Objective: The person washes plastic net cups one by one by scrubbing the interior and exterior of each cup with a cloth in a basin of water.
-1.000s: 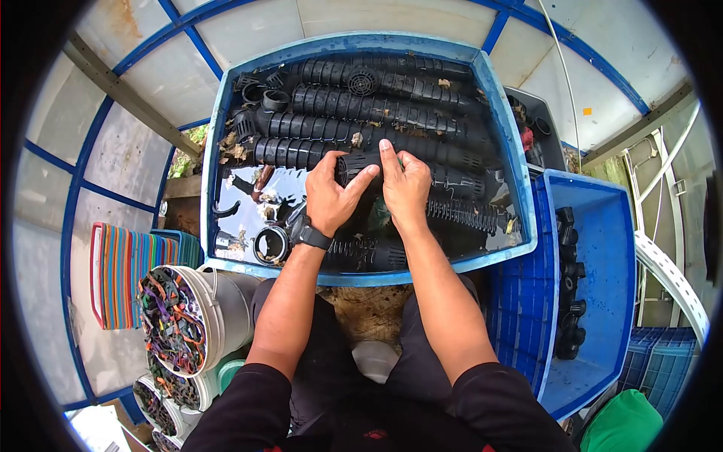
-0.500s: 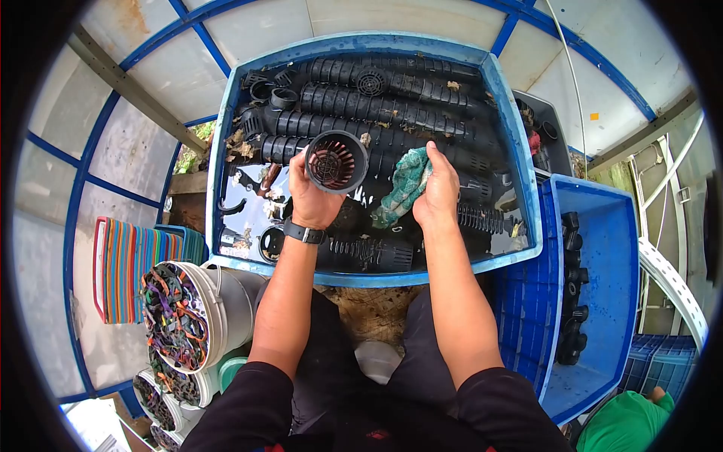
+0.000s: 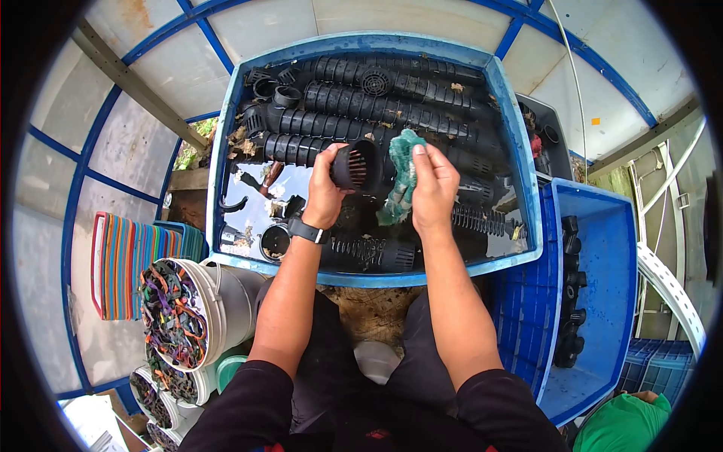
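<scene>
My left hand [image 3: 325, 196], with a watch at the wrist, is closed around a black slotted net pot [image 3: 349, 167]. The pot is tipped sideways, its open mouth facing right. A wet green scouring cloth [image 3: 399, 175] hangs from my right hand [image 3: 435, 188], pinched between thumb and fingers just right of the pot's mouth. Cloth and pot are apart. Both hands are above a blue tub [image 3: 376, 277] of dark water, where stacked rows of black net pots [image 3: 369, 102] lie partly under the surface among bits of dead leaf.
On the right, a blue crate [image 3: 602, 279] holds a row of black pots [image 3: 571, 301]. White buckets [image 3: 237, 301] full of coloured strips and a stack of striped, coloured trays [image 3: 135, 267] stand at left. A person in green [image 3: 625, 422] is at the lower right.
My left hand has turned the net pot from mouth-up to sideways, mouth toward the right. My right hand has shifted slightly left, bringing the cloth upright beside it.
</scene>
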{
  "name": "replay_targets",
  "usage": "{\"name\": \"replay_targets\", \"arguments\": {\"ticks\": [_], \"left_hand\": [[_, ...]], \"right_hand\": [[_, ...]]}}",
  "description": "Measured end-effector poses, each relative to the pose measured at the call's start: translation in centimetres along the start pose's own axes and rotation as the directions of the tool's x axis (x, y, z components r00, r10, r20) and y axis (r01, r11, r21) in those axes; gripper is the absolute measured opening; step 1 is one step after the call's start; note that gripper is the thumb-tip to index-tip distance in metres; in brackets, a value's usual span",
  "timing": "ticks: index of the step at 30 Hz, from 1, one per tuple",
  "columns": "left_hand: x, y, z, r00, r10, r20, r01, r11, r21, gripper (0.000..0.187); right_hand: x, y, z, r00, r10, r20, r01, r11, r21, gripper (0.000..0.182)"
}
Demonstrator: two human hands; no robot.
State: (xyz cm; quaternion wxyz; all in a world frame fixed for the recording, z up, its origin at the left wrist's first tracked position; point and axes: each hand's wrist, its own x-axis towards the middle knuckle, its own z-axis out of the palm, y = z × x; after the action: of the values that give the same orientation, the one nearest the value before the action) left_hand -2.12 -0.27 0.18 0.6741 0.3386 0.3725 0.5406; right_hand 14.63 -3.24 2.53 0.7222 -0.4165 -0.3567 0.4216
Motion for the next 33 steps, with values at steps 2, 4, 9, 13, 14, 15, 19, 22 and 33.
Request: {"name": "replay_targets", "arguments": {"ticks": [2,4,9,13,14,15,19,22,33], "left_hand": [[0.1,0.0,0.9,0.966,0.256,-0.043,-0.202,0.847,0.492,0.04],[-0.2,-0.4,1.3,0.924,0.369,0.101,-0.322,0.608,0.726,0.03],[0.3,-1.6,0.8,0.848,0.494,0.19,-0.467,0.527,0.71,0.035],[1.6,-1.2,-1.3,0.844,0.536,0.04,-0.352,0.495,0.794,0.037],[2.4,-1.3,-2.6,0.844,0.528,-0.098,-0.302,0.617,0.727,0.04],[3.2,-1.5,-3.8,0.835,0.497,-0.235,-0.253,0.727,0.638,0.043],[2.1,1.8,-1.5,0.845,0.371,-0.385,-0.291,0.923,0.251,0.047],[0.1,2.7,6.2,0.908,0.4,-0.127,-0.344,0.882,0.322,0.045],[-0.7,5.9,15.9,0.744,0.233,0.626,-0.586,0.676,0.446,0.022]], "right_hand": [[-0.9,1.6,0.0,0.976,-0.216,0.011,0.203,0.895,-0.398,0.024],[-2.2,1.4,1.1,0.996,-0.086,-0.023,0.068,0.906,-0.417,0.025],[-2.1,0.8,0.9,0.981,0.185,-0.049,-0.178,0.975,0.132,0.022],[-0.5,1.3,-0.6,0.973,0.178,-0.146,-0.133,0.952,0.275,0.018],[-0.2,1.4,-0.8,0.972,0.174,-0.158,-0.126,0.953,0.276,0.018],[0.1,1.7,-1.1,0.955,0.246,-0.167,-0.196,0.943,0.269,0.018],[0.5,2.5,-1.0,0.906,0.361,-0.219,-0.316,0.924,0.215,0.023],[0.3,2.3,-1.1,0.918,0.347,-0.189,-0.316,0.932,0.175,0.024],[2.1,-0.6,-3.8,0.906,0.326,-0.272,-0.208,0.899,0.385,0.011]]}}
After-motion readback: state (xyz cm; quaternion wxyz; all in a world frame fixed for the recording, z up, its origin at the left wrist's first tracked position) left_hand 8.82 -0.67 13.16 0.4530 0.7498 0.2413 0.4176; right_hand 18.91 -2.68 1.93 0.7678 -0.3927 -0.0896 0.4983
